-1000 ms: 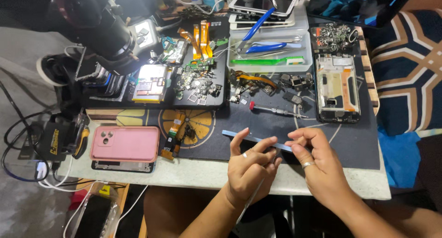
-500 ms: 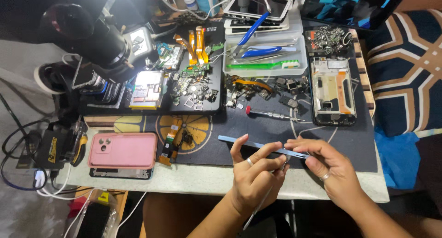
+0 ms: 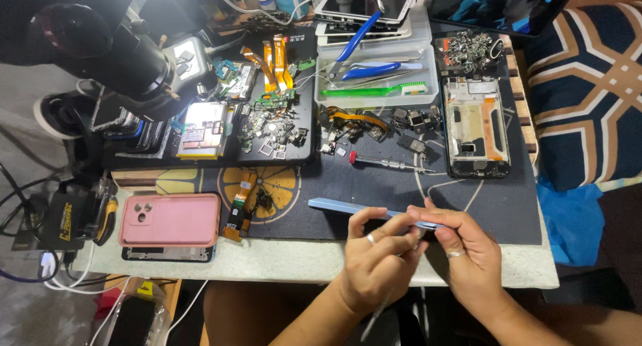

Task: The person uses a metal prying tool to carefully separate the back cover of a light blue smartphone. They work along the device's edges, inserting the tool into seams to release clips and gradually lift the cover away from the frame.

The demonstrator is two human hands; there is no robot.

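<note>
I pinch the blue phone in both hands, edge-on. Its long axis runs left from my right hand; my left hand grips mid-length.

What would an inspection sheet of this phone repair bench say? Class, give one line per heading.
Surface: dark work mat on a pale table.
Job's things: light blue phone held on edge.
Clutter: pink phone case, opened phone frame, red-tipped screwdriver, tool tray, loose parts.
Grippers: left hand and right hand both grip the phone.
Cables: wires at far left.
Surroundings: microscope, patterned cushion.
</note>
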